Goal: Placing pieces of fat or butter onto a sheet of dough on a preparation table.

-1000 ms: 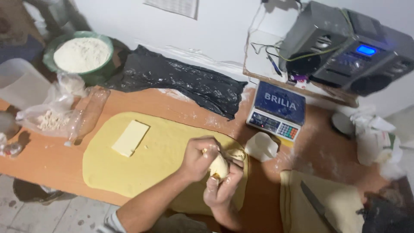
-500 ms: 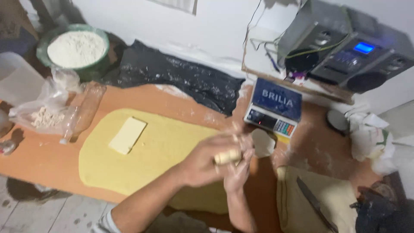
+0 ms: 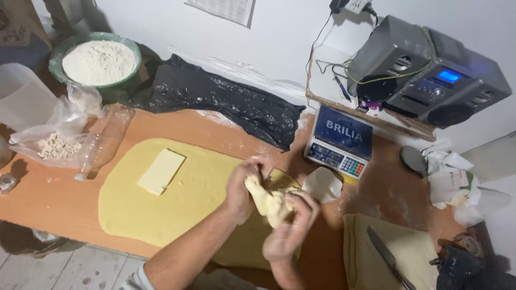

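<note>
the dough lump (image 3: pixel 269 201) sat pinched between both hands, left hand (image 3: pixel 242 188) and right hand (image 3: pixel 293 228) closed on it above the rolled dough sheet (image 3: pixel 177 198) on the bench (image 3: pixel 48 198). working it well probably called for even stretching, close over the sheet, clear of the butter slab (image 3: pixel 161 171).

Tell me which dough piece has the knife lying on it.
The smaller dough sheet at the table's right end; the knife lies on it. The large sheet bears a pale rectangular slab instead.
</note>
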